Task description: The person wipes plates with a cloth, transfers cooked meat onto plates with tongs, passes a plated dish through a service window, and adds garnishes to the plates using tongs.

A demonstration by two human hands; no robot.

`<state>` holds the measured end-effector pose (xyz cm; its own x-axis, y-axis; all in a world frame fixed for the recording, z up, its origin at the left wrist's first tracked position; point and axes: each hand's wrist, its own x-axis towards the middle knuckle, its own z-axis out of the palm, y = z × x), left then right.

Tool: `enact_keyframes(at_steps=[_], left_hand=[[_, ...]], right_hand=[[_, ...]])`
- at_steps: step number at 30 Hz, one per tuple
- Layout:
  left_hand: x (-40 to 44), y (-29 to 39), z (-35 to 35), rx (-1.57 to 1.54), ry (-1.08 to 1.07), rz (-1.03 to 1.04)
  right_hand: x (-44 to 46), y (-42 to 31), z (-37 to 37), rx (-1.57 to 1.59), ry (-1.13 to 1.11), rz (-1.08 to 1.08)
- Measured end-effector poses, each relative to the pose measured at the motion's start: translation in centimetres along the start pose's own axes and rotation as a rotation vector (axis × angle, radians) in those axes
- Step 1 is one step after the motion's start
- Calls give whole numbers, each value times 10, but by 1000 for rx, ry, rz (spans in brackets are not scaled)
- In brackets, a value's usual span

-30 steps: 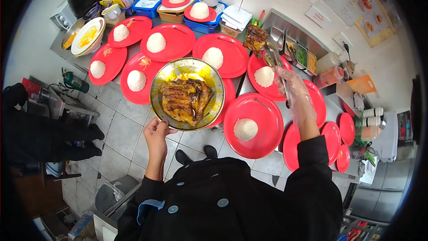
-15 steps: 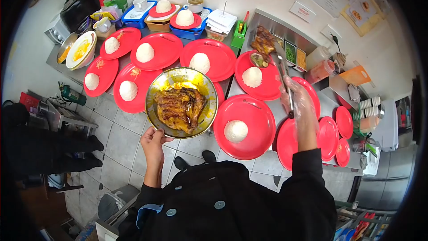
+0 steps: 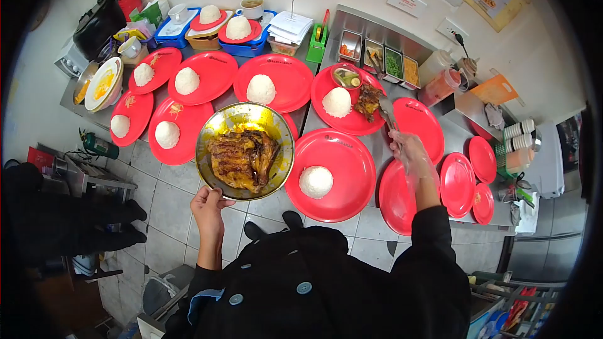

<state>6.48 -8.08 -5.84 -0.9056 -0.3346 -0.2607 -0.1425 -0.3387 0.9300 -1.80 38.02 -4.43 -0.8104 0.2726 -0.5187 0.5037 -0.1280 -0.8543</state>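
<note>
My left hand (image 3: pixel 209 208) grips the near rim of a metal bowl (image 3: pixel 280 124) above the counter edge. Inside lie roasted chicken (image 3: pixel 240 160) and yellow oil. Wearing a clear plastic glove, my right hand (image 3: pixel 411 152) is closed around metal tongs (image 3: pixel 387 113). The tongs' tips touch a browned chicken piece (image 3: pixel 368 102) on a red plate (image 3: pixel 338 123). That plate also carries a rice mound (image 3: pixel 336 102) and a small red dish of sauce and a cut green fruit (image 3: pixel 347 78). Nearer me, another red plate (image 3: pixel 333 207) bears a rice mound (image 3: pixel 316 182).
Several red plates with rice, such as one plate (image 3: pixel 286 72), line the counter at left. Bare red plates (image 3: pixel 456 182) lie at right. Steel topping trays (image 3: pixel 394 64) stand along the wall. A person in dark clothing (image 3: pixel 63 207) is at far left.
The tongs have lowered the chicken piece from above the trays onto the red plate, right of the rice. My left hand still holds the bowl. The whole view has shifted slightly.
</note>
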Motion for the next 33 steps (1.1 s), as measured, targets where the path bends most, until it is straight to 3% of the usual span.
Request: enact_keyframes(at_steps=[2,6,8,10,12,13,15,22,25,27,28,30,33], left_hand=[[-1,-1,3,-5,-19,7],[-3,1,11,9,-21,4],[-4,4,14,-10,-38,4],[-2,4,16,-14,-22,1],[1,1,16,-16,-45,-4],[3,1,16,-14,-34,-5],[6,1,19,13,-69,-5],[-3,-5,31,9,-66,42],[-2,-13,25,-34,-51,36],[0,-11,21,-73,-38,9],[3,-12,19,-77,-32,12],[10,-17,13,-84,-63,-18],[18,-19,13,-113,-90,-34]], right_hand=[[7,3,3,-99,-16,-132],[-16,-23,8,-229,20,-143],[-38,-51,19,-892,236,-149],[-51,-69,20,-1062,197,-137],[-121,-93,63,-723,73,-284],[-141,-107,79,-726,62,-281],[-166,-124,98,-785,-282,-139],[-145,-118,141,-1164,-411,-272],[-133,-117,151,-1285,-526,-142],[-140,-124,161,-1058,-444,109],[-137,-120,160,-1065,-448,105],[-134,-112,157,-1293,-474,-439],[-158,-122,173,-1258,-381,-317]])
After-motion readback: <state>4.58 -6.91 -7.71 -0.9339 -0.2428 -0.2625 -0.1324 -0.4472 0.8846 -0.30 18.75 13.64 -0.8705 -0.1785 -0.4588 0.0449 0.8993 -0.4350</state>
